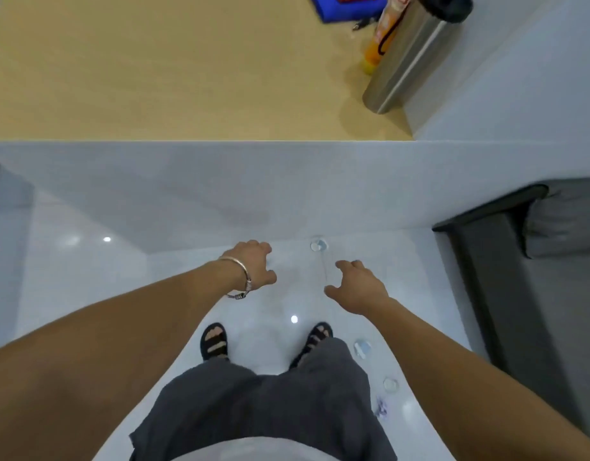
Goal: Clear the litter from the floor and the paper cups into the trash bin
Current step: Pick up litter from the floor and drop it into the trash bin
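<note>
A person stood on the glossy white floor with both arms stretched forward and down. Neither hand grasped anything: the left hand, a bracelet at its wrist, hung with fingers loosely curled, and the right hand was spread and relaxed.

The nearest piece of litter, a small crumpled wad, lay on the floor against the foot of the white riser. It sat ahead of both hands and between them, closer to the right fingertips. It looked roundish, with no long axis to line up on, so the right hand seemed better placed for the pick.

Three more scraps trailed back along the person's right side: one beside the right sandal, a second and a purplish one behind it.

What appeared to be the trash bin, a steel cylinder, stood well apart on the tan surface, far ahead to the right. No paper cups could be made out.
</note>
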Tool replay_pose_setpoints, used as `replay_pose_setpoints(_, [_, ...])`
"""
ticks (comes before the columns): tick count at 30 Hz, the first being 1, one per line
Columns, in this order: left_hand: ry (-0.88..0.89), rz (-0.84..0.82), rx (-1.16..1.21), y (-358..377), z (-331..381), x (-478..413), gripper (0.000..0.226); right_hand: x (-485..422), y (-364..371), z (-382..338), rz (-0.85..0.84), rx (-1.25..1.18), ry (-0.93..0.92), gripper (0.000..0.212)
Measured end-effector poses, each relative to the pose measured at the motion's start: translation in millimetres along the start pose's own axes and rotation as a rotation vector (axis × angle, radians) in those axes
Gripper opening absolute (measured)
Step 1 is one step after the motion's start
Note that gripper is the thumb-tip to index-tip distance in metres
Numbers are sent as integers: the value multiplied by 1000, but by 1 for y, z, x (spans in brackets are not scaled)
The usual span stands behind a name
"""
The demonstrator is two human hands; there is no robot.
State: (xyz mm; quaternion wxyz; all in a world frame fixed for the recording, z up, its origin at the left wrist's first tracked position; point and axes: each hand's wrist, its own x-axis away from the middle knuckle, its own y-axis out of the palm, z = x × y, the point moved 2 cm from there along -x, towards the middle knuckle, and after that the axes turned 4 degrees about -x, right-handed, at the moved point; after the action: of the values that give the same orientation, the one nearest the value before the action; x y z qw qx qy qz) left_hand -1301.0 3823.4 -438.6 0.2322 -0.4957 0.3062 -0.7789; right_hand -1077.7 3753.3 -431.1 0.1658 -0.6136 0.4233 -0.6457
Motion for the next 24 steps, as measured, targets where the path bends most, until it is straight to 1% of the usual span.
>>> replay_pose_setpoints(3, [-140,7,105,18,-9,-31,68,-55,5,8,-64,57,-99,70])
replay_pose_setpoints(6, [-306,17,252,51,-9,-58,67,-111,16,20,-146,181,-217,66])
replay_pose_setpoints(8, [-434,34,349,81,-2,-76,67,-149,25,30,-195,272,-303,65])
replay_pose_setpoints(12, [-575,13,534,159,19,-118,65,-224,49,60,-244,389,-361,65])
replay_pose_setpoints(14, [-599,15,585,201,21,-150,64,-270,73,73,-230,419,-376,64])
replay_pose_setpoints(17, [-608,51,601,262,1,-213,63,-351,129,88,-202,470,-378,64])
replay_pose_setpoints(21, [-602,127,579,346,-38,-301,61,-466,215,122,-139,578,-376,68])
replay_pose_setpoints(24, [-614,194,603,413,-60,-356,61,-546,265,159,-63,573,-331,75])
